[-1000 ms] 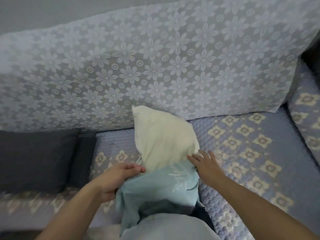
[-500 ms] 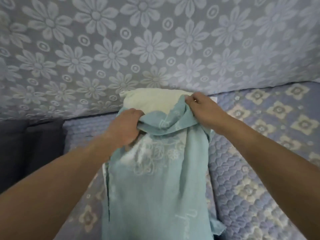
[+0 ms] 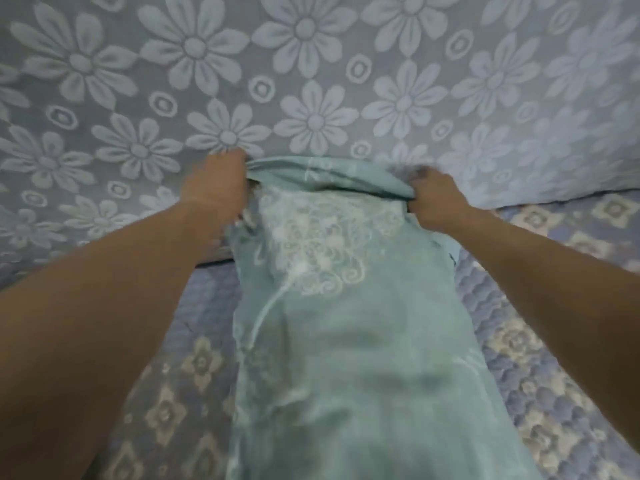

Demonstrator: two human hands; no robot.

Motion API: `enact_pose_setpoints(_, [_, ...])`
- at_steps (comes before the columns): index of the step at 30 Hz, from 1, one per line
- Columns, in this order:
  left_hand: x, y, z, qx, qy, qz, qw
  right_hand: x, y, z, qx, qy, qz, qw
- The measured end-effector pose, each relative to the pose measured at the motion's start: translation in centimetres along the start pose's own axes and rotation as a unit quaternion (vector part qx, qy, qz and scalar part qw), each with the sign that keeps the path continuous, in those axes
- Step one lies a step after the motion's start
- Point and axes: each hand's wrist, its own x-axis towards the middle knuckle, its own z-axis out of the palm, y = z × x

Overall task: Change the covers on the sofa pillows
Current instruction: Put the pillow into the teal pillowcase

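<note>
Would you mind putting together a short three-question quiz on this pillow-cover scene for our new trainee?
1. True or false: both hands grip the far edge of the teal cover.
2. Where does the far end of the cover sit? A) against the flowered backrest B) hanging off the front of the seat C) on a table
3. Fill in: the cover lies along the quilted ____, between the two forearms.

Key:
1. True: the left hand and right hand each bunch the fabric at a far corner.
2. A
3. seat
</note>
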Motion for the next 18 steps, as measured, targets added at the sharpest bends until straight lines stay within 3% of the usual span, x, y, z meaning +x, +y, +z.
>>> enact_pose_setpoints(3, [-0.2, -0.5, 0.5, -0.120, -0.063, -0.029, 0.990, 0.4, 1.1, 1.8, 0.090, -0.104, 0.049, 0.989])
enact_pose_setpoints(7, [-1.7, 0.3, 2.5, -0.146, -0.077, -0.002, 0.986, -1.0, 1.1, 2.6, 0.267, -0.133, 0.085, 0.951])
enact_pose_setpoints(11, [-5.6, 2.5, 5.9, -0.238, -0.210, -0.019, 0.948, -4.1, -1.3, 4.2, 0.361, -0.162, 0.058, 0.917])
enact_pose_setpoints(15, [-7.4, 3.4, 6.9, -0.297, -0.228, -0.110, 0.921, -7.3, -3.0, -0.5, 0.416, -0.108, 0.044, 0.902])
enact_pose_setpoints(16, [-7.9, 3.7, 5.8, -0.323, -0.229, -0.111, 0.912, -9.2, -3.3, -2.9, 0.439, -0.107, 0.033, 0.892])
enact_pose_setpoints(18, [-9.9, 4.2, 2.1, -0.370, -0.222, -0.034, 0.902, -13.8, -3.9, -7.8, 0.460, -0.113, -0.012, 0.881])
